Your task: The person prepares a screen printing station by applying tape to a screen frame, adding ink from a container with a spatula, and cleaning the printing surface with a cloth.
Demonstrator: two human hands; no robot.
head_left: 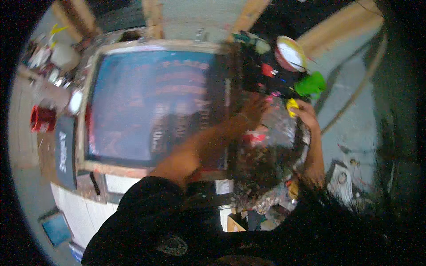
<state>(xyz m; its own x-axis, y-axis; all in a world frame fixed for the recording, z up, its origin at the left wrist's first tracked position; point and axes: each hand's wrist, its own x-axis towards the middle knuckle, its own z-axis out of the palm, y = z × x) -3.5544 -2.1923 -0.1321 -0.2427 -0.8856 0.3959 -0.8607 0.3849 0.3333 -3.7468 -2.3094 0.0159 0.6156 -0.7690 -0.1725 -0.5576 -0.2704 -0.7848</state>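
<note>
The head view looks down on a wood-framed printing screen point(155, 102) with blue mesh and a faint reddish design, lying flat on a table point(75, 208). To its right is a dark, paint-spattered work area point(266, 173), cluttered with a round white-topped tub point(289, 53), a green plastic thing point(311, 84) and small red and yellow bits. The picture is blurred by motion, so fine detail is lost.

The left hand point(254, 108) reaches across the right edge of the screen frame to a clear plastic container point(277, 124) and seems to rest on it, fingers loosely spread. The right hand point(306, 114) is curled around the container's far side, with something yellow point(292, 106) at its fingertips; I cannot tell whether it pinches that or only touches it. So both hands appear to hold the container, just beside the frame.

Handling it well likely means keeping it upright and over the spattered area rather than the mesh, with one hand steadying the body.
</note>
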